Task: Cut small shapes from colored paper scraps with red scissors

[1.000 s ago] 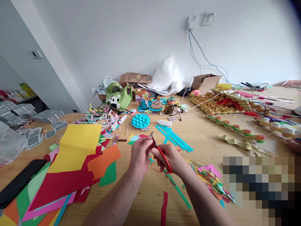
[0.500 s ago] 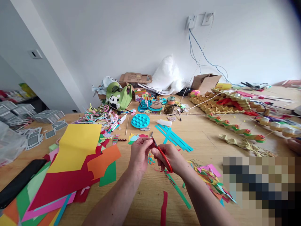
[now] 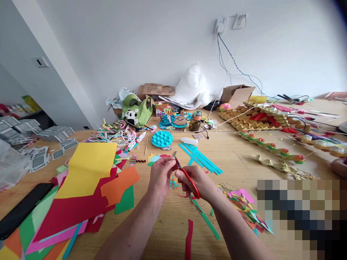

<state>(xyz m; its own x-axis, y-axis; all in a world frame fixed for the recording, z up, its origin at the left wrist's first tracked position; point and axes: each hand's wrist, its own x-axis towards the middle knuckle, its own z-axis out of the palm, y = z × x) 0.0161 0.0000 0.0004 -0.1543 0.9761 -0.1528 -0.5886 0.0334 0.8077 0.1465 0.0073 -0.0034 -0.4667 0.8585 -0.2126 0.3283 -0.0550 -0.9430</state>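
Note:
My right hand (image 3: 195, 179) is closed round the red handles of a pair of scissors (image 3: 189, 179), whose metal blades point up and away, beside my left fingertips. My left hand (image 3: 162, 176) is pinched, thumb against fingers; whatever it holds is too small or hidden to make out. Below the hands lie tiny coloured paper scraps (image 3: 174, 183), a green paper strip (image 3: 206, 221) with cut-outs and a red paper strip (image 3: 189, 238). Just beyond the fingers are small paper fish (image 3: 154, 159) and crossed blue paper strips (image 3: 202, 159).
Coloured paper sheets (image 3: 86, 169) and a black phone (image 3: 24, 209) spread over the left. A blue scaled paper disc (image 3: 162, 139), a white glue bottle (image 3: 189, 141) and a jar (image 3: 195, 122) stand farther back. Egg-carton pieces (image 3: 249, 117) fill the right, where another person's hand (image 3: 338, 167) shows.
Hardly anything differs: both hands and the scissors stay in nearly the same place, with only a slight shift of the fingers.

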